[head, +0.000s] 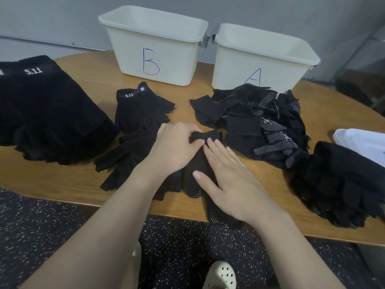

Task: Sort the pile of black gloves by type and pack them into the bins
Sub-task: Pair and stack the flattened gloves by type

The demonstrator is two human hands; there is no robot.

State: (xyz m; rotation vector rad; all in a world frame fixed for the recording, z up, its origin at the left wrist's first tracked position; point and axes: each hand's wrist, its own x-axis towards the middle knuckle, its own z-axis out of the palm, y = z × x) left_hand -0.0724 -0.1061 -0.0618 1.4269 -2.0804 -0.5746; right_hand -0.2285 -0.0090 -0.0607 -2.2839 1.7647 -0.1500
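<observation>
I saw a wooden table (87,180) carrying bin B (154,46) and bin A (264,59) along its far edge, black glove piles at the left edge (48,113), centre (256,124) and right edge (341,184).

Matt black knitted cloth seen in the gloves (210,163), white rubbery dots noted on the right pile (277,140), smooth cream plastic observed in the far bins (173,59), grained wood shown in the table (83,184).
</observation>
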